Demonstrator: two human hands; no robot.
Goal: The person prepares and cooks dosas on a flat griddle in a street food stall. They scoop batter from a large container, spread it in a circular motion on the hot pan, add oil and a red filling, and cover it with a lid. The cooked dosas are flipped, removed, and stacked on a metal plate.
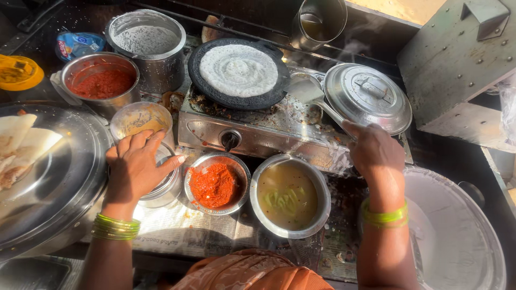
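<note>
A round white dosa [238,70] lies spread on a black griddle [204,88] atop a steel gas stove [258,134]. My right hand [376,153] grips the handle of a flat metal spatula [305,90], whose blade rests at the griddle's right edge. My left hand [138,166] lies palm down over the mouth of a steel cup [164,190] at the stove's front left. Green bangles circle both wrists.
Near me sit a small bowl of red chutney [215,185] and a bowl of brownish sambar [287,196]. Behind are a red chutney pot [102,83], a batter pot [146,40], a steel lid [368,96], a tumbler [318,21], large steel plates left [64,177] and right [457,225].
</note>
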